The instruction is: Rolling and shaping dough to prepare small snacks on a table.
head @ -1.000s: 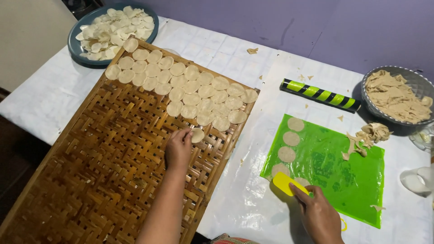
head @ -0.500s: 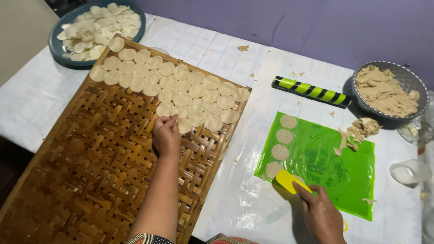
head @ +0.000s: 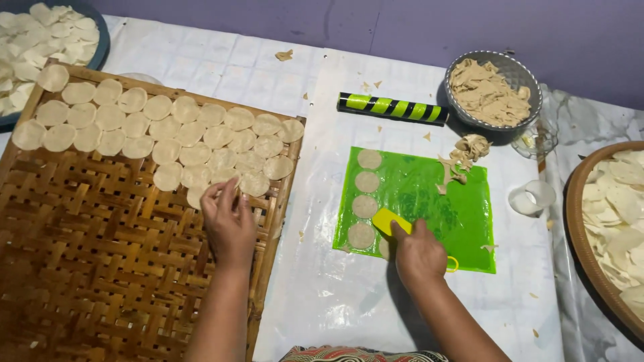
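Far left: blue plate (head: 100,50) heaped with pale dough rounds, at the table's back-left corner, partly cut off by the frame edge.

Woven bamboo tray (head: 87,268) fills the left of the table; rows of flat dough discs (head: 181,131) cover its far half, near half bare.

Left hand (head: 228,221) over the tray near its right edge, fingertips pinched together on a disc at the front of the rows. Half a second ago it sat at much the same spot; a second ago it was setting a disc down just in front of the rows.

Centre: green mat (head: 436,208) on the white plastic sheet, four cut discs (head: 367,194) in a column along its left edge. Right hand (head: 419,251) at the mat's near edge, fingers closed on a yellow scraper (head: 391,220), blade beside the lowest disc; unchanged.

Behind the mat: green-and-black striped rolling pin (head: 392,107). Right of it, grey bowl (head: 530,100) of dough scraps. Far right edge: wooden tray (head: 583,234) of rounds.
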